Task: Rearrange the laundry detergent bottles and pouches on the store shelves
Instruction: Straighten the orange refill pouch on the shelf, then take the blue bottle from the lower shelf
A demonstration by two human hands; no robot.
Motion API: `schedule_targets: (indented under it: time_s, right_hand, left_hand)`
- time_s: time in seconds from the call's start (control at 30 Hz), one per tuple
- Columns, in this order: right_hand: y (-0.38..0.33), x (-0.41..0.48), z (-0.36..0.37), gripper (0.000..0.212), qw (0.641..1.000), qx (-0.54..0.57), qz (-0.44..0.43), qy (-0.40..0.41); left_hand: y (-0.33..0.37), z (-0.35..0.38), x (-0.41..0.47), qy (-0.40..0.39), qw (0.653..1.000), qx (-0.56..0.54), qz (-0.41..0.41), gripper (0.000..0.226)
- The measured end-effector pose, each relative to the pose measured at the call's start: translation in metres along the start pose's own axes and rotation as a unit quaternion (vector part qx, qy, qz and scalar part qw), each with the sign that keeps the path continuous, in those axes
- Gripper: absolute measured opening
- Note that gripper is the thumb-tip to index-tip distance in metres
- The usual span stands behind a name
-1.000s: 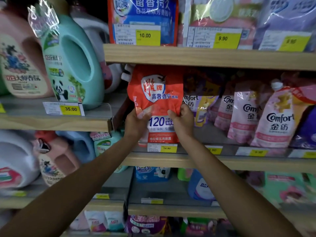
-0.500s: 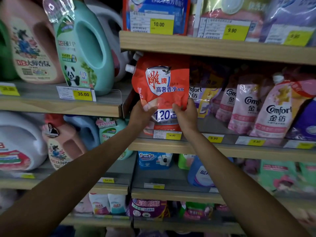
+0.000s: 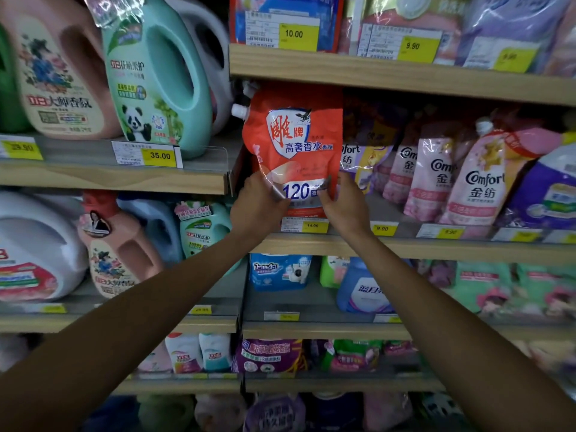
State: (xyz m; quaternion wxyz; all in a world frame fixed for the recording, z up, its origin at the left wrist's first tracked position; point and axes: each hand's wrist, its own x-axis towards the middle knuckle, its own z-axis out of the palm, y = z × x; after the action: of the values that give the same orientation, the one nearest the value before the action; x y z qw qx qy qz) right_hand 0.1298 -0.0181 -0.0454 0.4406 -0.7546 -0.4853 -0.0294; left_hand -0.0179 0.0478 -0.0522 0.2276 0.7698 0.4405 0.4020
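Observation:
A red detergent pouch [image 3: 293, 141] with a white spout at its top left stands upright at the left end of the middle right shelf [image 3: 405, 247]. My left hand [image 3: 258, 204] grips its lower left corner. My right hand [image 3: 343, 204] grips its lower right corner. Both arms reach up from below. To the pouch's right stand a purple Comfort pouch [image 3: 367, 157] and several pink Comfort pouches [image 3: 436, 176]. The pouch's base is hidden behind my hands and a price tag.
Big jugs stand on the left shelves: a teal panda bottle [image 3: 156, 85], a pink bottle [image 3: 53, 70], a white one [image 3: 31, 247]. More pouches [image 3: 405, 23] fill the shelf above. Blue and green packs [image 3: 361, 285] sit on the shelf below. Yellow price tags line the shelf edges.
The view has shifted, so the shelves sit lower and further right in frame. The red pouch stands more upright and deeper on the shelf; both hands have kept hold of its lower corners.

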Motion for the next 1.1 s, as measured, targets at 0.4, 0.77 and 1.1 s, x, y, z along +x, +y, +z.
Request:
schedule_targets:
  time_s: [0.4, 0.77, 1.1]
  right_hand:
    - [0.041, -0.085, 0.003, 0.041, 0.953, -0.253, -0.163, -0.049]
    - [0.126, -0.144, 0.001, 0.049, 0.925, -0.331, -0.086, -0.164]
    - [0.211, -0.143, -0.014, 0.049, 0.946, -0.296, -0.031, -0.131]
  left_hand:
    - [-0.046, 0.043, -0.076, -0.07, 0.937, 0.286, 0.189, 0.073]
    - [-0.066, 0.09, -0.126, -0.126, 0.88, 0.352, 0.292, 0.07]
    - [-0.059, 0.179, -0.136, -0.252, 0.87, 0.357, 0.229, 0.078]
